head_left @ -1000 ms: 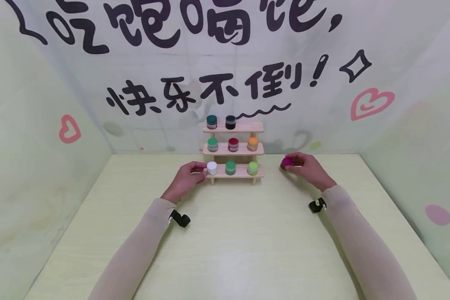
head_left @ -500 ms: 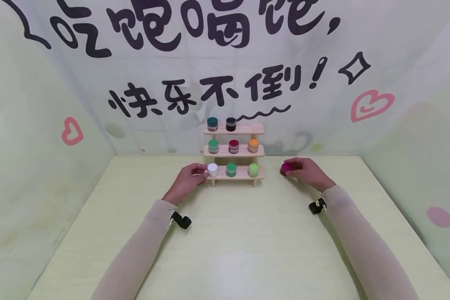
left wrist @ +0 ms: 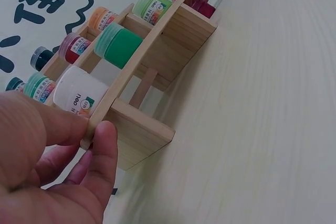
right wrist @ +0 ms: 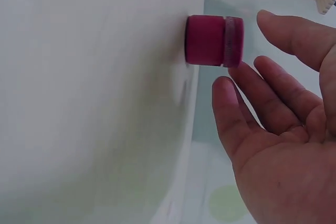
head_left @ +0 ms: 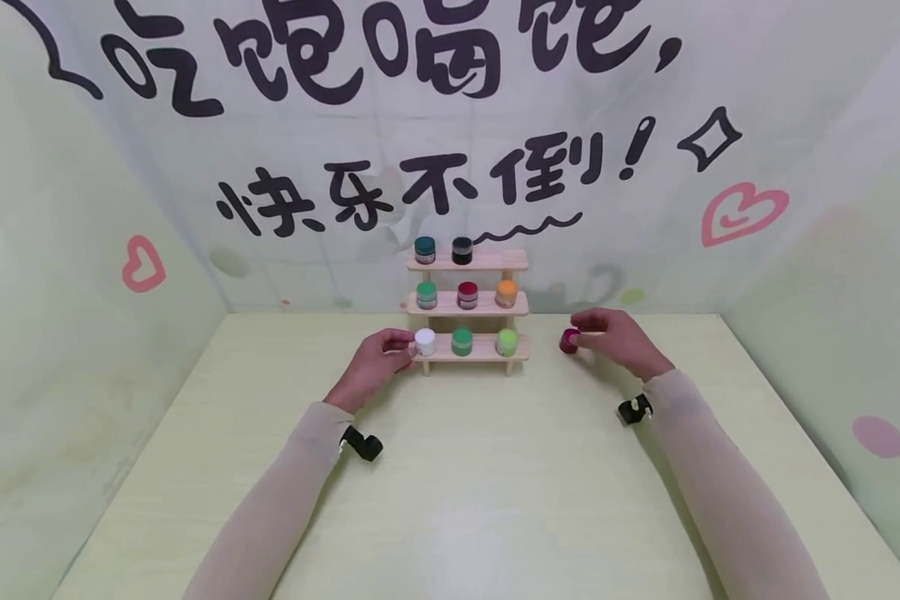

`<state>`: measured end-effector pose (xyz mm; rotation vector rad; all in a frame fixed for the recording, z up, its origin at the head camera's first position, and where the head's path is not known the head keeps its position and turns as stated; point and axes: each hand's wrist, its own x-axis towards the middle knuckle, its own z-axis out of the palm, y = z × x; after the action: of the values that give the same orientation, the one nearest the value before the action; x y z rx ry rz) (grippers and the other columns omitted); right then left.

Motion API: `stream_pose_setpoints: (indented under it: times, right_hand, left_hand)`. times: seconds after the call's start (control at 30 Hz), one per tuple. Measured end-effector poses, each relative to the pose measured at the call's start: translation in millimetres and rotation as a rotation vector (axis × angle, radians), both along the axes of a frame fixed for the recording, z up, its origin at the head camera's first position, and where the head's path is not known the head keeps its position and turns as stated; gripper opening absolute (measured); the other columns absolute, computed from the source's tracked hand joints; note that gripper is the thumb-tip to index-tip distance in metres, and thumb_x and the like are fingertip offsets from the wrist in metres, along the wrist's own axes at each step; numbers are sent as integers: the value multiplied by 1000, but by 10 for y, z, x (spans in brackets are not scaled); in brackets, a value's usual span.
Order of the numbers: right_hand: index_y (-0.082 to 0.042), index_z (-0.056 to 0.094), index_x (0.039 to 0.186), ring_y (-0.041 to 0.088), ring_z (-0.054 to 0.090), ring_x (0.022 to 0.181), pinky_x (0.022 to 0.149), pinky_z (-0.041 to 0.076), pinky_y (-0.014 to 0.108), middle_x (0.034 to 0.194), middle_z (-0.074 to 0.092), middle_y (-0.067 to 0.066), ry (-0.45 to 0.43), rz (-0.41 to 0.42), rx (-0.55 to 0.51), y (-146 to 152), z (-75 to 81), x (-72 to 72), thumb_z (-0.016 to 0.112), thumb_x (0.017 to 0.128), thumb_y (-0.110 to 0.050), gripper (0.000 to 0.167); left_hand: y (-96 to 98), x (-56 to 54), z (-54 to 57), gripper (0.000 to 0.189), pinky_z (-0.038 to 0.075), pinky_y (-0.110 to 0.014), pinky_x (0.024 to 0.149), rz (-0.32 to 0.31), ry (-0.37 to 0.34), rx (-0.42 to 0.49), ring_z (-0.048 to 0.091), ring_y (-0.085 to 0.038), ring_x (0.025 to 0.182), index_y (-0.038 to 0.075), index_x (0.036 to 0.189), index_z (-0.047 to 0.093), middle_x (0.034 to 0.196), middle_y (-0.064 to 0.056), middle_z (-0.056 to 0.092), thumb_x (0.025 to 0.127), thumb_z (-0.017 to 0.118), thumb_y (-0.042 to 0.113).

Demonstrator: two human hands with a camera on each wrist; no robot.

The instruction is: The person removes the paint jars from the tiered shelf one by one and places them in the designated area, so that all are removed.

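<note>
Right of the head view's centre, the magenta jar (head_left: 567,341) could be tipped by a brush from the spread right hand (head_left: 621,340) (contact is uncertain). The wooden rack (head_left: 501,261), pinched by the left hand (head_left: 372,367), could be jolted by a tug; upper right in the left wrist view, the jar is partly hidden.

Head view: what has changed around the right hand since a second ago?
The right hand has lowered the magenta jar slightly and let go; the jar stands on the table. The left hand still holds the wooden rack, and its jars stay put.
</note>
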<state>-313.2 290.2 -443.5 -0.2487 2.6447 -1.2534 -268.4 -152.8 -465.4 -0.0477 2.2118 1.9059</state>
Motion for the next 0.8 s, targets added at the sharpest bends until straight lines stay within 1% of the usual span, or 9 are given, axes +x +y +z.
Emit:
stream_pose_setpoints:
  times: [0.1,0.2,0.4,0.53,0.6,0.8]
  right_hand:
    - [-6,60,144,39,52,143,124,36,63,149,61,19,19,-10,-18,-28,68,5,75,100,-31,53]
    - [-5,60,144,39,52,143,124,36,62,149,61,20,38,-8,-33,-70,121,0,75,100,-29,52]
    - [-3,62,141,38,57,139,120,42,59,147,62,20,85,-9,-67,-196,226,-6,75,101,-28,49]
    - [-2,62,140,37,59,136,115,48,55,145,63,20,114,-4,-96,-308,314,8,75,101,-30,50]
    - [-2,62,139,36,59,134,112,50,52,143,64,21,126,-3,-108,-364,358,16,74,101,-29,49]
    - [-5,65,138,32,64,128,101,55,33,140,67,21,180,-11,-125,-520,498,39,73,102,-29,44]
  left_hand:
    - [3,14,4,36,62,-33,100,2,1,6,65,-21,111,2,138,60,129,-16,60,103,68,7]
    - [10,26,14,36,62,-34,101,3,6,14,65,-21,111,1,137,60,129,-16,60,103,68,6]
    - [30,32,21,37,62,-33,101,8,17,13,66,-21,113,1,138,60,129,-17,60,103,68,6]
    - [30,57,30,36,63,-32,99,16,17,10,66,-21,111,1,138,60,127,-16,61,103,67,4]
    - [25,63,30,36,63,-31,98,18,15,16,66,-20,109,0,138,60,126,-16,61,103,66,3]
    - [26,52,14,36,63,-30,98,18,12,30,66,-20,109,0,138,60,127,-16,60,102,66,3]
